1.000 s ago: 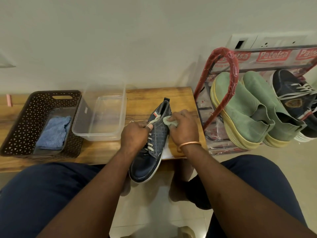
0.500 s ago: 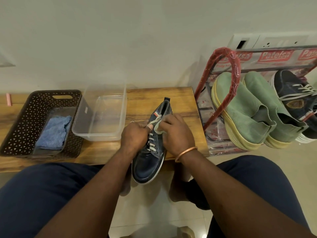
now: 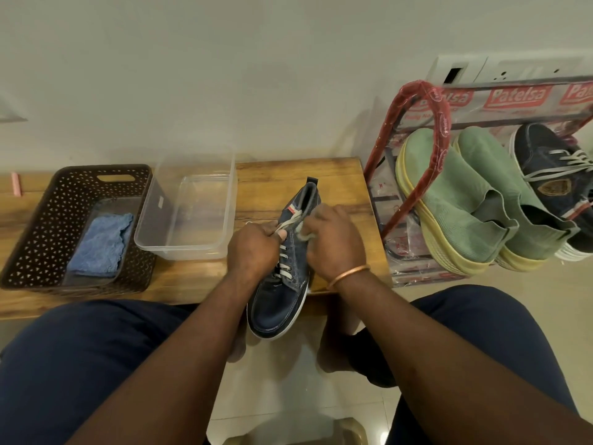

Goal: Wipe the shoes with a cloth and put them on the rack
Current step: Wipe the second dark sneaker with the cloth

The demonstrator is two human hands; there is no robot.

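- Footwear first: the navy sneaker point(image 3: 282, 297) lies at the near edge of the worktop point(image 3: 337, 187), between the two hands, with its toe overhanging toward the person's lap.
- Its long axis runs from wall to person on a slight slant. The heel and pull tab point to the wall and a little right, the toe to the person and a little left, and the laced top faces up.
- It looks light. The fabric upper is soft and would likely dent under a squeeze, while the white rubber sole looks stiffer. The sole edge and heel collar seem the firm places to hold, not the loose laces.
- The left hand point(image 3: 253, 248) is curled at the lace row and pinches a pale lace point(image 3: 290, 221), steadying the sneaker.
- The right hand point(image 3: 333, 242) is closed round a pale green cloth point(image 3: 303, 234) and presses it on the upper's right flank. The fingers hide most of the cloth.
- The rack point(image 3: 414, 123) stands just right of the worktop. It carries a pair of green shoes point(image 3: 449, 203) and a matching navy shoe point(image 3: 545, 165).
- To the left sit a clear tub point(image 3: 189, 213) and a brown basket point(image 3: 38, 226) holding a blue cloth point(image 3: 99, 245).
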